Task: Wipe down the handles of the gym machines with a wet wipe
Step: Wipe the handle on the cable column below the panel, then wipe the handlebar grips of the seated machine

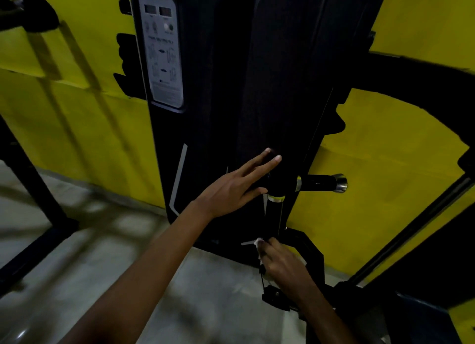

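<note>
Far to the left of your left hand (232,189): a black frame leg (30,189) crossing the grey floor (102,253), yellow wall (77,99) behind it.

Above that hand and a bit left: a grey instruction label (162,53) on the black machine column (231,86).

Your left hand is released, fingers straight and spread, lying flat against the column. Fingertips point up and to the right. It touches the black hub where the two handles meet; whether it bears weight there, can't tell.

Just right of the fingertips: the side handle (321,183), horizontal, black grip, shiny metal end cap pointing right.

Below the left hand, running down toward your right hand (281,264): the lower handle (273,215), black, with a silver-and-yellow ring at its top.

Your right hand grasps the wipe (259,242), white, bunched under the fingers, pressed to the bottom end of the lower handle. Only edges of the wipe show past the knuckles.

Right of the right hand: black machine arm (411,71) arching over more yellow wall, and a slanted dark rail (411,233).
</note>
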A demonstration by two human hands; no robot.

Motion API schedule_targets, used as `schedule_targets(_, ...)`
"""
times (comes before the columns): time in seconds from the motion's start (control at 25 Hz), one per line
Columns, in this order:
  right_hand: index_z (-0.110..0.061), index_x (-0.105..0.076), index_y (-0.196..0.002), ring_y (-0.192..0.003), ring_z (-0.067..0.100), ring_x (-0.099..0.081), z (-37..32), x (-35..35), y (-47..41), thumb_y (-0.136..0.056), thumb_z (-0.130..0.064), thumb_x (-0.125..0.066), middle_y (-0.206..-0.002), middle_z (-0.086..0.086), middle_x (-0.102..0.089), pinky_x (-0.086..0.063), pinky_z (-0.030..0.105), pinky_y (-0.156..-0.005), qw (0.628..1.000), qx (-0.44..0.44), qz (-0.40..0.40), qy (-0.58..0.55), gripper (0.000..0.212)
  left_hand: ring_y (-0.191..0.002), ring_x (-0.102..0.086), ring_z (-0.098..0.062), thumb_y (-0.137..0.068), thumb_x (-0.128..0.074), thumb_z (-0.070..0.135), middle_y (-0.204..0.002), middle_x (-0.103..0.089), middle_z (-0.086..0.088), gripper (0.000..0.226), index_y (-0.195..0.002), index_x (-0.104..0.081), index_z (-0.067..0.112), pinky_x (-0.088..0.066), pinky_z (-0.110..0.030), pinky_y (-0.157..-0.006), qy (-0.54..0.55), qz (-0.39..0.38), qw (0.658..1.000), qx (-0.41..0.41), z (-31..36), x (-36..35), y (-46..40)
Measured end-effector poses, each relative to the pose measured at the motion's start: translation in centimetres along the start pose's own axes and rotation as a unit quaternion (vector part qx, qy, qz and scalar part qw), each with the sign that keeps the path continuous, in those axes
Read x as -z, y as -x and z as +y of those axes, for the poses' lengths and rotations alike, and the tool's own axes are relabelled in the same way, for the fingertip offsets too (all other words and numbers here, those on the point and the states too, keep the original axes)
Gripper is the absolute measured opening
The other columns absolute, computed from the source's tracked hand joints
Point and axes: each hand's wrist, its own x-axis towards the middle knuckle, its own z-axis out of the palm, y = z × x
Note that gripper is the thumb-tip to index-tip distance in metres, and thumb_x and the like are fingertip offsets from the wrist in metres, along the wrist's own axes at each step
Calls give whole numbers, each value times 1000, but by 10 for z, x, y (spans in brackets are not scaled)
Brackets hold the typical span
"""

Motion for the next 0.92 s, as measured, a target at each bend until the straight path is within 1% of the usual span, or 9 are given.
schedule_targets(0.08, 3, -70, -88, -84, 22, -53, 9, 13, -14, -66, -4, -78, -103, 11, -62, -51, 27, -57, 1000, -6, 18, -8, 25, -128, -49, -21, -97, -47, 35, -160, 2, 11, 69, -151, -4, 33, -56, -38, -84, 0, -3, 1000, 3, 1, 0, 0)
schedule_targets(0.16, 6, -69, -89, -88, 25, -49, 19, 30, -32, -70, 0, -70, -100, 14, -64, -51, 28, -57, 998, -19, 55, 14, 20, -127, -49, -20, -97, -47, 35, -159, 1, 12, 69, -151, -4, 34, -56, -38, -84, -5, -4, 1000, 3, 1, 1, 0)
schedule_targets(0.28, 7, -66, -96, -93, 29, -49, 27, 50, -49, -82, -3, -62, -100, 18, -63, -53, 35, -67, 993, -44, 102, 33, 18, -128, -48, -17, -97, -48, 34, -159, -3, 14, 70, -151, -3, 34, -55, -37, -87, -9, -1, 1000, 20, 5, 11, 6)
schedule_targets(0.4, 1, -66, -98, -86, 29, -56, 21, 61, -60, -89, -7, -53, -97, 15, -66, -51, 36, -67, 984, -55, 165, 28, 18, -140, -30, -6, -94, -55, 31, -157, -18, 11, 71, -151, -13, 26, -48, -35, -100, -4, 29, 998, 56, 3, 27, 28)
schedule_targets(0.48, -2, -67, -98, -83, 28, -59, 6, 63, -75, -90, -10, -51, -94, 12, -68, -48, 35, -63, 980, -45, 191, 0, 20, -137, -35, -5, -90, -60, 36, -151, -34, 7, 70, -149, -26, 22, -44, -34, -104, -15, 49, 993, 105, -4, 44, 55)
schedule_targets(0.64, -9, -62, -94, -73, 26, -61, -36, 62, -135, -80, -8, -59, -78, 8, -64, -48, 32, -53, 982, -66, 143, -105, 15, -129, -47, -11, -83, -56, 52, -140, -49, 0, 70, -142, -41, 18, -42, -29, -103, -70, 62, 971, 221, -10, 102, 134)
schedule_targets(0.76, -7, -58, -103, -78, 34, -62, -69, 69, -191, -85, -2, -56, -89, 16, -64, -48, 34, -58, 968, -87, 72, -223, 19, -125, -49, -12, -77, -52, 61, -136, -52, 0, 76, -140, -42, 20, -40, -24, -99, -111, 78, 939, 316, 0, 158, 198)
schedule_targets(0.84, -4, -60, -100, -81, 38, -62, -101, 73, -231, -88, -3, -50, -91, 23, -64, -49, 40, -65, 942, -92, 57, -317, 16, -119, -47, -5, -73, -49, 64, -132, -51, 4, 80, -139, -45, 17, -34, -14, -96, -134, 108, 911, 374, 17, 197, 244)
schedule_targets(0.92, 0, -63, -90, -78, 40, -63, -141, 77, -267, -87, -4, -54, -84, 25, -65, -52, 47, -67, 887, -124, 55, -441, 10, -119, -47, -5, -69, -49, 65, -131, -49, 8, 84, -138, -47, 17, -37, -17, -97, -134, 142, 878, 436, 38, 236, 291)
